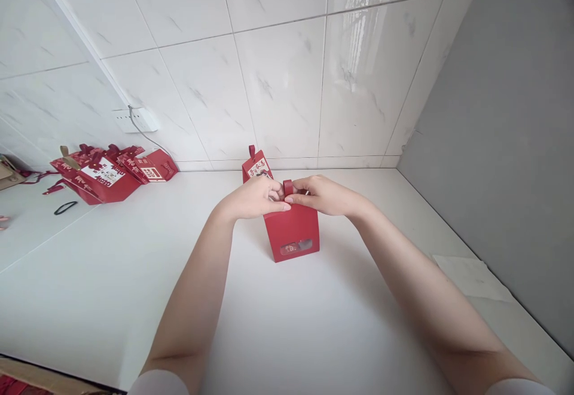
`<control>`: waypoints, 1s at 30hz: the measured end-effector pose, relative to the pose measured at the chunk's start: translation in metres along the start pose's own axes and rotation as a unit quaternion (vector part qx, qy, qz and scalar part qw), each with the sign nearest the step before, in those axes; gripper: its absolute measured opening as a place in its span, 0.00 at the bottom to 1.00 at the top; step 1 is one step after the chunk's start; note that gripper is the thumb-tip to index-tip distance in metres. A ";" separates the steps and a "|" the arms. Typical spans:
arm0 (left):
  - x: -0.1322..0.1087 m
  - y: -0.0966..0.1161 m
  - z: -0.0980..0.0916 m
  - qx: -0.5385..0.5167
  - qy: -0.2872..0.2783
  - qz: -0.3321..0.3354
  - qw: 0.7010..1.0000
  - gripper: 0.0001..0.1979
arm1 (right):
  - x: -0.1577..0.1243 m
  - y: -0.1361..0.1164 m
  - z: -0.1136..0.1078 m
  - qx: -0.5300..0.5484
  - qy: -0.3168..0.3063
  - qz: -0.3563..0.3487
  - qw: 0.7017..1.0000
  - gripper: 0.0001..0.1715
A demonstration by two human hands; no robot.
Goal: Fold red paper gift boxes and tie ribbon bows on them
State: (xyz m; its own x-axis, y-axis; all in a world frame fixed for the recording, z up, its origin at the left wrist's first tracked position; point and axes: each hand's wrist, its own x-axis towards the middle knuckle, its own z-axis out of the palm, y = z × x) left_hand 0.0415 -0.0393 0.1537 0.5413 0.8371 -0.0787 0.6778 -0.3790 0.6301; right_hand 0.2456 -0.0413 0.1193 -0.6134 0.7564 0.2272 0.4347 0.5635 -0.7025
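A small red gift box [292,232] stands upright on the white table [134,275], with a little window low on its front face. My left hand [255,199] and my right hand [323,195] meet over its top, fingers pinched on the red handle tab [287,187] between them. Just behind it stands a second red box [254,167] with a white label and a loop on top.
A pile of red boxes [107,174] lies at the back left, with a black hair band [65,207] in front of it. A white paper sheet [470,276] lies at the right by the grey wall. A socket with a cable [139,120] is on the tiled wall.
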 end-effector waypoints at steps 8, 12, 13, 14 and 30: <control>0.001 -0.002 0.001 -0.001 -0.005 0.015 1.000 0.11 | 0.001 0.004 -0.001 0.015 -0.014 -0.006 1.000 0.18; 0.001 -0.002 0.000 0.003 -0.011 0.012 1.000 0.12 | 0.001 0.006 -0.001 0.024 -0.032 -0.013 0.999 0.15; 0.001 -0.002 -0.001 0.003 -0.013 0.011 1.000 0.12 | 0.001 0.007 -0.001 0.030 -0.038 -0.019 0.999 0.14; 0.001 -0.003 -0.001 0.003 -0.015 0.012 1.000 0.12 | 0.001 0.008 0.000 0.035 -0.043 -0.025 0.998 0.13; -0.001 -0.008 -0.008 -0.040 -0.039 0.018 0.998 0.10 | -0.010 -0.001 -0.011 -0.036 -0.050 0.001 0.998 0.07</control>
State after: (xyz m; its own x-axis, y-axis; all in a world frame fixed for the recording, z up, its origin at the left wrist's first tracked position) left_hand 0.0317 -0.0337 0.1544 0.6040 0.7892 -0.1116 0.6162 -0.3735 0.6934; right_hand 0.2582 -0.0460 0.1250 -0.6734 0.7227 0.1558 0.4800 0.5877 -0.6513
